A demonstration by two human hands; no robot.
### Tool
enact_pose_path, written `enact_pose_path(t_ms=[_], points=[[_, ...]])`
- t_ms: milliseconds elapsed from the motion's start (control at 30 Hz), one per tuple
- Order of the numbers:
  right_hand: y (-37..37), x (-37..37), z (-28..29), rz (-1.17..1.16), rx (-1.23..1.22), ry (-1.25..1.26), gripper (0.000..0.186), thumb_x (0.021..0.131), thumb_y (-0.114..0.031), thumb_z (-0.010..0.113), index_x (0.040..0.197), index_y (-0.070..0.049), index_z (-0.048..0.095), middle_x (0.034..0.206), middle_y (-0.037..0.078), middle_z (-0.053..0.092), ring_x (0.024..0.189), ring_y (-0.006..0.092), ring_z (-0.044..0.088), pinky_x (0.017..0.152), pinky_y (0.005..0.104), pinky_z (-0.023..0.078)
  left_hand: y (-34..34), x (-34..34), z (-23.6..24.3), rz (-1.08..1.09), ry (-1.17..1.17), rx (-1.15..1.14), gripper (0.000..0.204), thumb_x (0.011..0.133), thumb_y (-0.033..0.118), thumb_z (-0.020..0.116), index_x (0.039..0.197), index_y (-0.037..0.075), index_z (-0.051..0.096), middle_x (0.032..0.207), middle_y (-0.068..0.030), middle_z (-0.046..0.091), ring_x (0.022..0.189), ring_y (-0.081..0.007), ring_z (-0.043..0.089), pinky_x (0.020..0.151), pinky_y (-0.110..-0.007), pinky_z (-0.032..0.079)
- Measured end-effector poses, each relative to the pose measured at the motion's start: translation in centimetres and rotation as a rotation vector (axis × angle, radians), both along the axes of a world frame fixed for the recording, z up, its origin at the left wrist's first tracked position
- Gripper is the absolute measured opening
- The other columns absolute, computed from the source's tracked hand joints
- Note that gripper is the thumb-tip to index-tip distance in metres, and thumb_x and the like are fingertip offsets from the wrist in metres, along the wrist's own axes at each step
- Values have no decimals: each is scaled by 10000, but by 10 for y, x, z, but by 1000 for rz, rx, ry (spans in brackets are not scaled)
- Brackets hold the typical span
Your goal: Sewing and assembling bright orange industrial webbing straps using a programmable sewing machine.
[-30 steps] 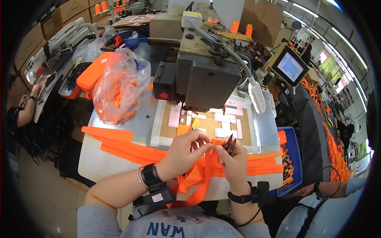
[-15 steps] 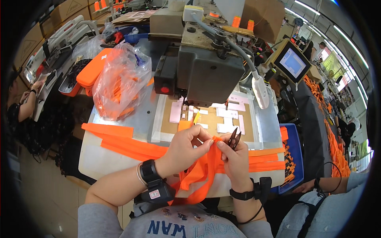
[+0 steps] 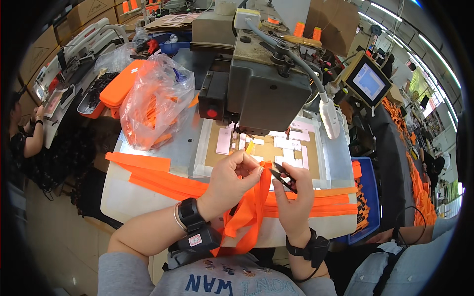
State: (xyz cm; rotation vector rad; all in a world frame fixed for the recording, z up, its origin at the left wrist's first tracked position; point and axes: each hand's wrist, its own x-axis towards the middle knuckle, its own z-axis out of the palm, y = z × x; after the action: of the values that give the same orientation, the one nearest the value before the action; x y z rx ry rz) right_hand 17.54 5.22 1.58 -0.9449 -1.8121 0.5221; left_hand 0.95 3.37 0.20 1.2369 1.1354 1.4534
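Observation:
My left hand [image 3: 231,181] pinches the upper end of an orange webbing strap [image 3: 245,217], which hangs in loops toward my lap. In my right hand [image 3: 296,200] is a pair of dark thread snips [image 3: 284,178]. Their blades point up and left, just beside the strap's pinched end. Whether the blades touch the strap I cannot tell. Beyond both hands is a sewing machine head [image 3: 266,93] over a brown template plate [image 3: 213,159] with pale pieces on it. More orange straps [image 3: 163,180] lie across the white table [image 3: 116,197], passing behind my hands.
A clear plastic bag [image 3: 157,101] of orange pieces and an orange zip case [image 3: 121,85] stand at the left. A blue bin [image 3: 374,197] with straps is at the right, below a control screen [image 3: 368,81]. Two other people sit nearby, one on each side.
My right hand has let go of the strap end and moved slightly right. The snips have swung from pointing up to pointing left toward the strap. My left hand keeps its pinch.

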Motion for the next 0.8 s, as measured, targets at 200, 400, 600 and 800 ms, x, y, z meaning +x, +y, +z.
enact_pose_path(t_ms=[200, 400, 600, 800], points=[[1, 0, -2, -59, 218, -156, 321, 735, -8, 729, 1044, -13, 645, 897, 112, 624, 766, 251, 624, 647, 330, 494, -1, 1, 1, 50, 94, 78, 57, 859, -3, 612, 859, 8, 556, 891, -45, 595, 811, -82, 586, 760, -232, 499], [-1, 1, -1, -102, 217, -224, 289, 732, -24, 727, 1015, -28, 664, 861, 78, 637, 741, 232, 630, 623, 320, 481, -1, 1, 1, 39, 84, 60, 58, 859, -5, 613, 857, 3, 556, 898, -54, 600, 820, -90, 594, 772, -238, 503], [0, 2, -2, -130, 239, -252, 278, 739, -49, 726, 1012, -47, 673, 854, 57, 633, 721, 218, 619, 608, 320, 457, 0, 2, 1, 51, 109, 86, 64, 848, -11, 623, 844, -2, 560, 880, -53, 603, 812, -89, 596, 763, -238, 503], [-1, 2, 0, -162, 304, -351, 267, 743, -75, 726, 1006, -63, 677, 842, 48, 622, 707, 212, 606, 602, 324, 444, 1, 1, 9, 142, 501, 324, 117, 770, -48, 649, 804, 3, 550, 821, -90, 598, 731, -178, 594, 674, -276, 487]])
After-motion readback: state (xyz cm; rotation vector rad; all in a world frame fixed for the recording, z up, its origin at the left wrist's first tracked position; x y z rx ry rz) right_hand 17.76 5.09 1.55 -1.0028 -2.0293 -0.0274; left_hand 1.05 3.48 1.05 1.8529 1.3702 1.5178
